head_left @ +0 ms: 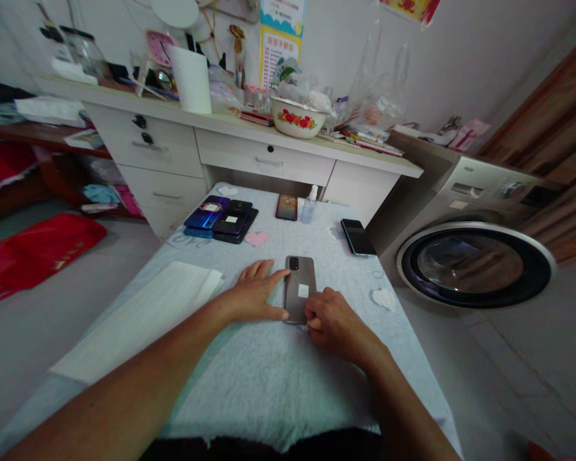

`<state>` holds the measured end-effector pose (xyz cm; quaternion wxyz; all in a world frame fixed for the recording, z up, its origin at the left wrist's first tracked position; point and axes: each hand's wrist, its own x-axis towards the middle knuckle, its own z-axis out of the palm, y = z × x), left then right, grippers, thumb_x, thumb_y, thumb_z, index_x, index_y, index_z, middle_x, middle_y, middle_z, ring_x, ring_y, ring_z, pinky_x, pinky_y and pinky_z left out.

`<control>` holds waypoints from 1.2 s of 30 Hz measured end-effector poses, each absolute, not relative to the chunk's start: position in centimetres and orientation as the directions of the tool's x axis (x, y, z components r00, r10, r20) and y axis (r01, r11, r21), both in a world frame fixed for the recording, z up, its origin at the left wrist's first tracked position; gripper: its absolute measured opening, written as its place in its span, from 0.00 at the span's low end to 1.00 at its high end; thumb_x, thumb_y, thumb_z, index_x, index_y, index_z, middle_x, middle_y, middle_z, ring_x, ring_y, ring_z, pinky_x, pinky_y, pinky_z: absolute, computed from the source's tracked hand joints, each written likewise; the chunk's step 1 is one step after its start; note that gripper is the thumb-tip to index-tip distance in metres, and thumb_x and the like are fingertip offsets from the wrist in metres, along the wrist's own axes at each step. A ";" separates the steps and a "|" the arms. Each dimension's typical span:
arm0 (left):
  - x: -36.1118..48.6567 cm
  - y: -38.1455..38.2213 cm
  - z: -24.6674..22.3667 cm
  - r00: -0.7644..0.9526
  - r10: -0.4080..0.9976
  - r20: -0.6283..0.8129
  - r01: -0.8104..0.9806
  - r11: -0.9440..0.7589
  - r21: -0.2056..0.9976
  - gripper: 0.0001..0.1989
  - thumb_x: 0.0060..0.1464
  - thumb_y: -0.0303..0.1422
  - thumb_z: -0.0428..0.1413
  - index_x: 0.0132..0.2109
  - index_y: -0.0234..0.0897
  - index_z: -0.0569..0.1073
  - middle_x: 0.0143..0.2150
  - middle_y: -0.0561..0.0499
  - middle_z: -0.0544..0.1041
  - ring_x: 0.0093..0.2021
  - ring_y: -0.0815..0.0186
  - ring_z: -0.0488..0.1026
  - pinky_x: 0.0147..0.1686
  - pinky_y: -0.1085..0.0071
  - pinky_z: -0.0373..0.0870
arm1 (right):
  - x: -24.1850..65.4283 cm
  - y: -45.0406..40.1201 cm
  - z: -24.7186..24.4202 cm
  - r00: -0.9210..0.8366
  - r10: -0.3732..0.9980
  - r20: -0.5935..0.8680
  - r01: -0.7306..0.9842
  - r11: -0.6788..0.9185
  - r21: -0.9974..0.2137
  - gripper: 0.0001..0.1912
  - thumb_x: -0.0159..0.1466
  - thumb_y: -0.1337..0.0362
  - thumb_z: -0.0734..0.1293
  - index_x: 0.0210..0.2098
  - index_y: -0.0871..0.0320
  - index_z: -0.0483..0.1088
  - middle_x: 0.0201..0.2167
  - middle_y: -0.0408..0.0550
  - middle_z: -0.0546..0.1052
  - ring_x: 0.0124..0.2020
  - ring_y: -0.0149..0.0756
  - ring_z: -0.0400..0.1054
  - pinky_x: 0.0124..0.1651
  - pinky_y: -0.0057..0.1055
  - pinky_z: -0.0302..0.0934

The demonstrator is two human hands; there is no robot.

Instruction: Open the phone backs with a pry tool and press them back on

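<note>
A grey phone (pixel 300 282) lies back up on the cloth-covered table, with a dark camera block at its top left and a white sticker on its back. My left hand (pixel 259 294) rests beside it with fingers spread, the thumb and a fingertip touching its left edge. At the phone's lower right corner, my right hand (pixel 329 317) is closed, its fingers curled in; whatever it grips is hidden.
Stacked phones (pixel 233 219) lie at the back left, a brown phone (pixel 287 207) and a spray bottle (pixel 309 206) at the back, a black phone (pixel 358 237) at the right. Folded white paper (pixel 144 314) lies left. Beyond are a cluttered desk (pixel 230 128) and a washing machine (pixel 461 211).
</note>
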<state>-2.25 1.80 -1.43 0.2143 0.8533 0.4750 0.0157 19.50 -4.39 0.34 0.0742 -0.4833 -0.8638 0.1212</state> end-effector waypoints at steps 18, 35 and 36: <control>-2.1 1.9 -1.9 0.544 0.825 -0.153 0.803 -0.459 0.380 0.49 0.43 0.55 0.60 0.68 0.48 0.51 0.72 0.41 0.45 0.70 0.40 0.40 0.63 0.46 0.45 | 16.7 -4.3 -0.6 -0.567 0.820 0.078 0.784 0.566 -0.255 0.07 0.55 0.73 0.65 0.34 0.58 0.69 0.32 0.47 0.71 0.39 0.39 0.59 0.43 0.33 0.52; -2.2 1.7 -1.4 0.552 0.813 -0.185 0.802 -0.458 0.382 0.49 0.44 0.55 0.58 0.69 0.46 0.49 0.73 0.40 0.43 0.70 0.39 0.37 0.63 0.45 0.45 | 20.7 -4.5 -0.1 -0.496 0.868 0.019 0.830 0.481 -0.281 0.07 0.54 0.75 0.64 0.29 0.58 0.64 0.28 0.43 0.69 0.34 0.34 0.58 0.38 0.29 0.47; -2.2 1.7 -1.4 0.553 0.813 -0.183 0.802 -0.460 0.382 0.49 0.44 0.55 0.58 0.69 0.46 0.49 0.72 0.40 0.43 0.70 0.39 0.37 0.63 0.45 0.45 | 20.8 -4.5 -0.1 -0.493 0.870 0.020 0.831 0.477 -0.285 0.07 0.54 0.76 0.64 0.29 0.58 0.64 0.28 0.43 0.69 0.34 0.34 0.58 0.38 0.29 0.48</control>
